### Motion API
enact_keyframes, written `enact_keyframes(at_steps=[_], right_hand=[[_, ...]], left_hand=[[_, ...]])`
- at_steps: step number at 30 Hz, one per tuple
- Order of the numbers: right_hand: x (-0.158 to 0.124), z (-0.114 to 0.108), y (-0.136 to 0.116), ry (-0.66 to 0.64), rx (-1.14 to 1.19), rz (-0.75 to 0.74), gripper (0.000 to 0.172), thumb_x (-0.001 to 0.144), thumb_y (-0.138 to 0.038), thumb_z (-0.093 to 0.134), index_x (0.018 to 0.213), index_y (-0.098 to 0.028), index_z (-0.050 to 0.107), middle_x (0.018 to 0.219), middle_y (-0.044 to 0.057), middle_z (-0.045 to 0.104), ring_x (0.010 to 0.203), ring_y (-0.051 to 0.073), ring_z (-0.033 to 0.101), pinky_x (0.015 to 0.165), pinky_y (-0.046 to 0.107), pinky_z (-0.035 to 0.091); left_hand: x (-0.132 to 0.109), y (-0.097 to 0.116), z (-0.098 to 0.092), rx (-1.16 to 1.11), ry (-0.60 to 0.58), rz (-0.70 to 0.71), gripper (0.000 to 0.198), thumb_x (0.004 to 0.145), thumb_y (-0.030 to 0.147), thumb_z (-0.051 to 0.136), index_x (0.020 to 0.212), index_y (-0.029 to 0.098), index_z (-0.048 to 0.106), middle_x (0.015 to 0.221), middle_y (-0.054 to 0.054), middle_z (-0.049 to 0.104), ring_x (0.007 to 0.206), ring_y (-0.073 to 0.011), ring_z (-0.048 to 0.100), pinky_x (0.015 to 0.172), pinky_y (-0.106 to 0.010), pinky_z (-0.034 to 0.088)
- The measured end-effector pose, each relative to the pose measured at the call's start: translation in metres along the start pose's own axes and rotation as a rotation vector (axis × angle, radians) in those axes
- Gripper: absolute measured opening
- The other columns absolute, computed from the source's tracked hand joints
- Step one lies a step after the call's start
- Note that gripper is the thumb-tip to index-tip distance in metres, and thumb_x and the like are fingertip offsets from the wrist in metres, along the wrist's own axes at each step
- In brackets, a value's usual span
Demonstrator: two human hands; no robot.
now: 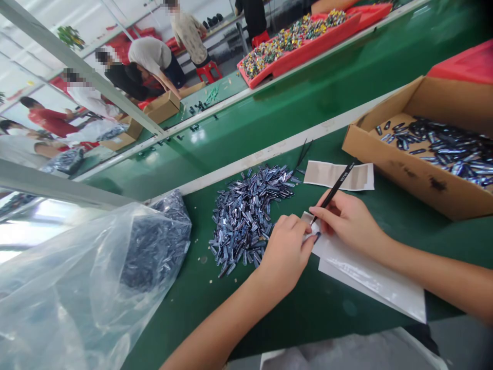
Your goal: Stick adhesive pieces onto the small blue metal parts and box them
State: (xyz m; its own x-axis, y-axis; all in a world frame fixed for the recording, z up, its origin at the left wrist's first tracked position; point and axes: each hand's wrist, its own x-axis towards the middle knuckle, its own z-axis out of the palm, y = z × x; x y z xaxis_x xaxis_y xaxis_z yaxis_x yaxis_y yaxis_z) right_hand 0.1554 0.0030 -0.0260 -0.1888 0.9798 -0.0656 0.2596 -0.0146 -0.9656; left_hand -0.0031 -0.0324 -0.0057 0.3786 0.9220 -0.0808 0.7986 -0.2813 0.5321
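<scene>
My right hand (pixel 348 221) pinches black tweezers (pixel 334 189), whose tip points down at a small dark blue piece (pixel 316 237). That piece sits between the fingertips of my left hand (pixel 287 252), which is closed in a pinch. Both hands hover over a white glossy sheet (pixel 370 277) lying on the green table (pixel 308 303). A heap of small shiny blue-grey pieces (pixel 246 210) lies just left of my left hand.
A cardboard box (pixel 416 174) with more blue pieces stands at right. A white paper strip (pixel 335 174) and a second pair of tweezers (pixel 304 151) lie behind my hands. A clear plastic bag (pixel 88 282) of pieces fills the left. Other people work beyond the green belt (pixel 269 108).
</scene>
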Motion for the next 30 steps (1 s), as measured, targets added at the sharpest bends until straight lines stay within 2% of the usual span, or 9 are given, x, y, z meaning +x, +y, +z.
enact_keyframes(at_steps=[10, 15, 18, 21, 23, 27, 30], right_hand=[[-0.001, -0.001, -0.003, 0.039, 0.068, 0.021, 0.015, 0.083, -0.027, 0.061, 0.073, -0.020, 0.053, 0.047, -0.005, 0.059, 0.044, 0.012, 0.056, 0.048, 0.024, 0.044], [-0.002, -0.001, -0.005, 0.043, 0.116, 0.079, 0.016, 0.082, -0.032, 0.062, 0.076, -0.020, 0.055, 0.056, -0.002, 0.065, 0.051, 0.015, 0.063, 0.054, 0.027, 0.050], [-0.002, -0.003, -0.008, 0.061, 0.107, 0.084, 0.016, 0.080, -0.032, 0.064, 0.075, -0.020, 0.056, 0.060, 0.000, 0.067, 0.057, 0.017, 0.066, 0.057, 0.028, 0.052], [-0.004, -0.005, -0.013, 0.077, 0.142, 0.074, 0.017, 0.079, -0.033, 0.066, 0.074, -0.020, 0.057, 0.063, 0.000, 0.068, 0.060, 0.017, 0.067, 0.058, 0.027, 0.052], [-0.005, -0.006, -0.017, 0.068, 0.191, 0.072, 0.018, 0.078, -0.035, 0.067, 0.074, -0.020, 0.058, 0.064, 0.000, 0.068, 0.061, 0.017, 0.067, 0.058, 0.028, 0.053], [-0.010, -0.006, -0.020, 0.035, 0.237, 0.064, 0.018, 0.077, -0.034, 0.068, 0.072, -0.020, 0.058, 0.066, 0.000, 0.069, 0.064, 0.017, 0.067, 0.059, 0.027, 0.055], [-0.012, -0.003, -0.021, 0.035, 0.198, 0.017, 0.016, 0.078, -0.032, 0.066, 0.071, -0.021, 0.057, 0.067, 0.000, 0.069, 0.063, 0.016, 0.067, 0.058, 0.027, 0.055]], left_hand=[[-0.004, 0.006, -0.002, 0.039, -0.029, 0.011, 0.011, 0.090, 0.021, 0.050, 0.086, 0.013, 0.057, 0.094, -0.006, 0.058, 0.090, -0.0193, 0.049, 0.084, -0.034, 0.041], [-0.003, 0.008, -0.005, 0.010, -0.079, -0.027, 0.009, 0.087, 0.016, 0.052, 0.080, 0.014, 0.056, 0.090, -0.006, 0.060, 0.087, -0.0192, 0.052, 0.082, -0.035, 0.042], [-0.004, 0.005, -0.007, -0.186, -0.022, -0.119, 0.010, 0.087, 0.016, 0.051, 0.079, 0.014, 0.057, 0.083, -0.004, 0.062, 0.078, -0.0159, 0.056, 0.076, -0.031, 0.045], [-0.004, 0.000, -0.005, -0.510, 0.051, -0.224, 0.008, 0.085, 0.016, 0.053, 0.088, 0.013, 0.060, 0.074, -0.002, 0.062, 0.067, -0.0122, 0.058, 0.067, -0.027, 0.048], [-0.003, -0.001, -0.002, -0.732, 0.078, -0.280, 0.014, 0.082, 0.015, 0.055, 0.095, 0.012, 0.061, 0.071, -0.001, 0.062, 0.060, -0.0102, 0.059, 0.062, -0.024, 0.050], [0.000, 0.001, 0.002, -1.094, 0.053, -0.385, 0.014, 0.077, 0.011, 0.059, 0.090, 0.008, 0.065, 0.065, -0.002, 0.063, 0.059, -0.0100, 0.063, 0.064, -0.024, 0.055], [0.001, 0.004, 0.002, -1.215, 0.037, -0.450, 0.010, 0.073, 0.010, 0.064, 0.083, 0.006, 0.066, 0.063, -0.003, 0.064, 0.060, -0.0117, 0.065, 0.065, -0.025, 0.057]])
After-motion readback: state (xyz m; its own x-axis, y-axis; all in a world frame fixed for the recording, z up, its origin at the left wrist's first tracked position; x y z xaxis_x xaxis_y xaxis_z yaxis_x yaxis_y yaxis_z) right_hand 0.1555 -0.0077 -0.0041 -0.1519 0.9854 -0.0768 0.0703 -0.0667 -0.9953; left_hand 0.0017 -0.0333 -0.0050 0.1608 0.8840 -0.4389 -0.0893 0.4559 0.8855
